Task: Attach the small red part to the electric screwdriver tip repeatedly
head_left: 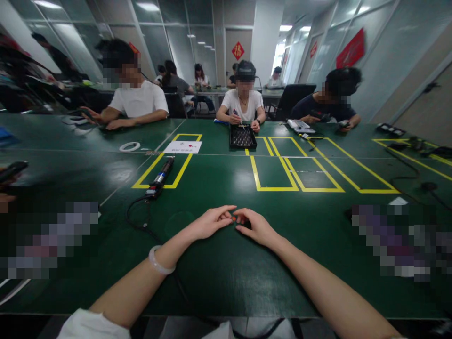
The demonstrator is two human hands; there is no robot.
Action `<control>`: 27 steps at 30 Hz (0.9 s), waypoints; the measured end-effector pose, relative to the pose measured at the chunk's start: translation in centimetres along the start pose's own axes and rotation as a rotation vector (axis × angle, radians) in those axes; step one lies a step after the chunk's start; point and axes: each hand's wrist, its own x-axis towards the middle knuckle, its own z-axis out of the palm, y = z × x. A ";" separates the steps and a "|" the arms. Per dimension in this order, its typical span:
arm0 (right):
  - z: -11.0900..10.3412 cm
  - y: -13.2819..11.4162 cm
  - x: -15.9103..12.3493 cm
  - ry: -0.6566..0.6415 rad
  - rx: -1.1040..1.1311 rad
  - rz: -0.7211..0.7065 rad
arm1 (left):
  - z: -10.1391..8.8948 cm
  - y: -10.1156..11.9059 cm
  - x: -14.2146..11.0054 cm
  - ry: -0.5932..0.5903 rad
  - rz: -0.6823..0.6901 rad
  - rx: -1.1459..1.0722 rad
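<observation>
My left hand [213,222] and my right hand [256,228] come together just above the green table, in the middle of the view. Between their fingertips shows a tiny orange-red piece [233,219], too small to name. It sits at the tip of my left thumb, and the left fingers appear closed on it. My right index fingertip is close beside the piece; whether it touches cannot be made out. The right thumb is held apart from the right fingers. A pale bangle [160,261] circles my left wrist.
A cabled cylindrical electric screwdriver [162,174] lies ahead on the left, near a white paper [183,147]. Yellow tape outlines [278,189] mark the green table [226,282]. Across it, a person [243,101] works over a black tray [243,145]. Others sit on both sides.
</observation>
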 end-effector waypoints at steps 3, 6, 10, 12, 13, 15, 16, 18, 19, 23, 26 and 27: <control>0.2 -0.3 0.1 -0.032 0.012 -0.012 | 0.7 0.5 -0.1 -0.060 0.003 -0.042; 0.2 -0.6 0.2 -0.038 0.077 0.023 | 0.7 0.4 -0.3 -0.061 0.014 -0.061; 0.3 -0.4 0.3 -0.021 0.203 0.097 | 0.4 0.4 -0.5 -0.015 0.055 -0.021; 0.3 -0.2 0.3 0.006 0.237 0.137 | 0.5 0.7 -0.6 0.024 0.079 0.047; 0.3 -0.1 0.3 0.010 0.249 0.158 | 0.6 0.8 -0.7 0.044 0.091 0.089; 0.2 0.0 0.4 0.002 0.266 0.172 | 0.8 1.1 -0.8 0.079 0.115 0.178; 0.2 -0.1 0.4 0.003 0.268 0.175 | 0.9 1.2 -0.8 0.089 0.123 0.215; 0.1 -0.4 0.4 0.001 0.265 0.177 | 1.1 1.2 -0.9 0.096 0.133 0.259; 0.0 -0.5 0.4 0.003 0.263 0.175 | 1.2 1.3 -0.9 0.098 0.133 0.272; -0.1 -0.9 0.3 0.003 0.244 0.162 | 1.2 1.3 -0.9 0.111 0.121 0.315; -0.1 -0.7 0.4 0.005 0.234 0.166 | 1.2 1.3 -0.9 0.108 0.130 0.311; -0.1 -0.7 0.4 0.008 0.234 0.170 | 1.2 1.3 -0.8 0.107 0.138 0.307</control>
